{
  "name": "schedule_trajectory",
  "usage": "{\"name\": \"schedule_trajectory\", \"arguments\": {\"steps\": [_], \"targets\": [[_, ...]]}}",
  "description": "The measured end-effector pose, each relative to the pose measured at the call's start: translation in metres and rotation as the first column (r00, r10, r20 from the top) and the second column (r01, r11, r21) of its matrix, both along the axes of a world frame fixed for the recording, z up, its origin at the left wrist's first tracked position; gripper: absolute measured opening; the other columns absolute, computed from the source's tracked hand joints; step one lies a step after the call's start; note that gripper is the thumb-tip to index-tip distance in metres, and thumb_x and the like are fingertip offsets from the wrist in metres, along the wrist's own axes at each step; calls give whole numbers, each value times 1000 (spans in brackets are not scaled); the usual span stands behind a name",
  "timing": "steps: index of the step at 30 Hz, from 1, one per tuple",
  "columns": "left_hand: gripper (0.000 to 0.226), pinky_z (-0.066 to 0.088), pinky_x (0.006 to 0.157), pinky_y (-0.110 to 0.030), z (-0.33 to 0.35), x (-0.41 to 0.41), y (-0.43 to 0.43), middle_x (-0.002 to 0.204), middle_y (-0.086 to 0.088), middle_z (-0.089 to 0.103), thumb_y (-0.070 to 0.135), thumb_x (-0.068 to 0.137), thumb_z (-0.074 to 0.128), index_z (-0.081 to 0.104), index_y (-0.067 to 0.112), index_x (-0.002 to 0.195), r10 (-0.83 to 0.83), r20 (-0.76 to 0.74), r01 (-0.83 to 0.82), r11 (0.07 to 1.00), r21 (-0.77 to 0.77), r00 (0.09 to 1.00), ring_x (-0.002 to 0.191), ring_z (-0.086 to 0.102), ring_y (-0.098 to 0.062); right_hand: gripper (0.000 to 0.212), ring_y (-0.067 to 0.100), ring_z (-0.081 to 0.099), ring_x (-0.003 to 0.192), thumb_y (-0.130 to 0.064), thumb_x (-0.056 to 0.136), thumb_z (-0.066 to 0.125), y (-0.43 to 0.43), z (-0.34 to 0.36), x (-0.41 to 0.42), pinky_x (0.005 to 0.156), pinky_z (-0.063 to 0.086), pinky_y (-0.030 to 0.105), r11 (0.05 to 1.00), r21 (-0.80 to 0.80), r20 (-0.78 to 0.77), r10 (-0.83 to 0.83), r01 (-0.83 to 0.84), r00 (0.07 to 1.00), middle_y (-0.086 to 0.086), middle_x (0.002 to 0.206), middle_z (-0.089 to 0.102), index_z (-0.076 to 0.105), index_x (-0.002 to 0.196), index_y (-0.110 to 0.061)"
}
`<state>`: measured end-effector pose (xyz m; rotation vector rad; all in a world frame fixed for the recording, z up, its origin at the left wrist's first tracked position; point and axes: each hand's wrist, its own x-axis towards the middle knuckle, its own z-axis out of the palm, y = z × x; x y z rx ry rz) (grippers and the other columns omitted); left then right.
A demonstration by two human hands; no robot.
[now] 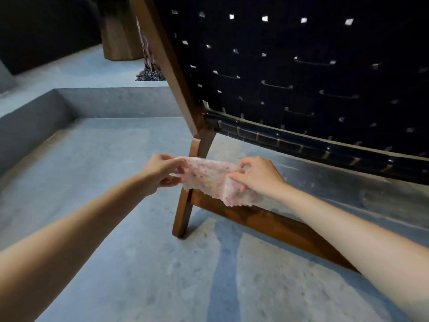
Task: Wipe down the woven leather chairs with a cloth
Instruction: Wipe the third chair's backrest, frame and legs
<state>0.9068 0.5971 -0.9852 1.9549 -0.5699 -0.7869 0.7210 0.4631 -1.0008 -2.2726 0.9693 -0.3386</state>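
Head view, left to right: left hand at nine o'clock of the cloth, fingers pinched on its left edge. Cloth stretched mid-air, speckled pink, in front of the wooden leg. Right hand at three o'clock, pinching the right edge. Woven leather chair up at one o'clock, tilted above grey floor.
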Motion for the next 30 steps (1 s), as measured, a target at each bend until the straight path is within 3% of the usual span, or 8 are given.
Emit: {"name": "schedule_trajectory", "arguments": {"steps": [3,8,10,13,17,21,28,30], "targets": [[23,57,51,-23,-4,35,-8,101,-18,68,12,92,63,62,-3,109,74,-109,-81,994,-69,991,71,72,-23,21,5,65,58,-34,87,68,7,-4,41,64,55,24,987,110,91,-124,114,988,-5,65,71,66,71,-22],[18,59,73,-32,-17,72,-38,108,-17,69,8,94,58,61,-1,110,184,-355,-267,943,-201,917,89,70,-25,7,13,69,76,-24,89,68,-2,-14,97,77,59,31,910,308,195,-347,279,917,0,82,73,71,85,-19],[11,55,79,-29,-24,78,-49,111,-15,68,5,93,59,63,2,103,142,-413,-271,923,-272,899,92,67,-21,10,15,66,87,-21,91,64,-10,-17,112,80,55,29,891,284,235,-423,355,875,-1,90,71,72,84,-20],[15,54,84,-28,-35,79,-65,106,-13,69,18,93,63,67,5,100,-29,-292,-100,904,-416,956,99,66,-25,24,20,60,102,-21,97,53,-11,-20,129,76,41,22,872,129,317,-487,472,814,4,109,67,70,112,-13],[61,56,87,-37,-54,67,-85,122,-19,62,45,86,66,52,2,127,-223,-75,169,884,-436,972,109,63,-29,30,18,59,108,-21,99,48,-9,-39,150,79,41,22,941,142,377,-337,306,863,3,115,64,57,127,-16],[32,53,66,-18,-69,69,-92,116,-3,62,29,103,43,48,15,131,-304,74,305,841,-447,950,98,65,-9,43,19,59,111,-33,104,34,-3,-58,170,81,44,26,949,220,398,-300,227,867,6,122,60,34,145,-22],[39,47,97,-21,-94,79,-91,128,1,57,32,106,29,43,20,141,-404,134,423,816,-395,905,117,56,-7,52,23,45,132,-42,104,24,1,-79,168,86,37,22,960,229,376,-240,161,895,10,146,43,21,151,-18],[41,46,97,-20,-98,79,-89,128,0,57,33,106,28,44,18,140,-415,148,439,814,-381,898,116,55,-8,54,22,44,133,-42,104,24,6,-86,168,87,37,21,960,233,368,-234,155,900,10,148,40,18,152,-17]]}}
